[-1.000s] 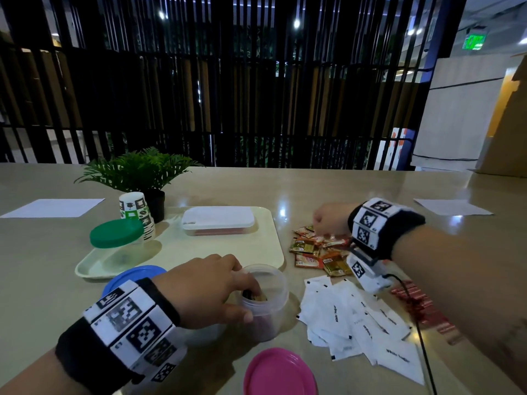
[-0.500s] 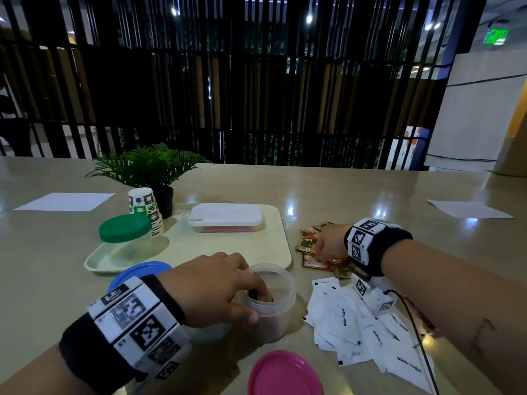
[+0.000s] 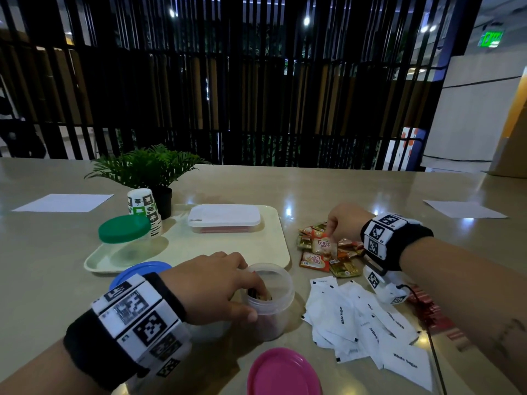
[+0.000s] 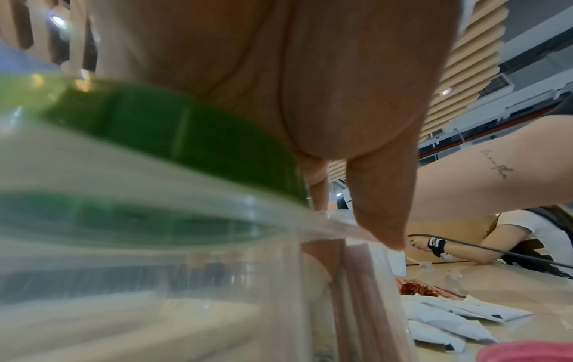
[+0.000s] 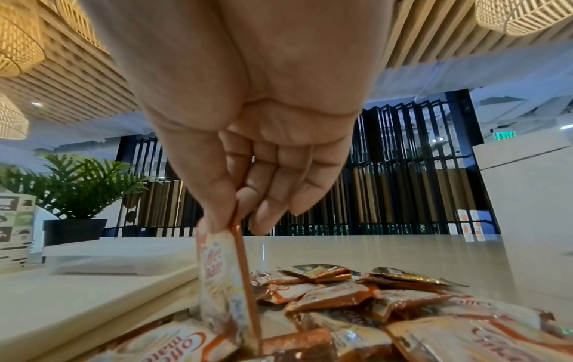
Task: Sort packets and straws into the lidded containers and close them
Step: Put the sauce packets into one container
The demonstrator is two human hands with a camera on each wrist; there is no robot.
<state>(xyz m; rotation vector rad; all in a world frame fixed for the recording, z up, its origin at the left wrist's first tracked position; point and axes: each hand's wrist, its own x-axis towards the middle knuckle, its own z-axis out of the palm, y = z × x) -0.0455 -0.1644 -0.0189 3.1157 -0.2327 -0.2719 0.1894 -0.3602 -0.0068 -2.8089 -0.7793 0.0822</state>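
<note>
Left hand curls round the rim of the clear round plastic jar near centre, thumb on its near wall, fingers over the mouth (brown packets inside). Right hand pinches one white-and-orange creamer packet by its top edge between thumb and forefinger, hanging upright over the pile of brown and orange packets right of the pale green tray. White paper sugar packets lie near right; round pink plastic lid nearest.

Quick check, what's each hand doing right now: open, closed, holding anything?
Left hand: grips the rim of the open clear jar, steadying it.
Right hand: pinches a creamer packet, lifting it off the pile.
</note>
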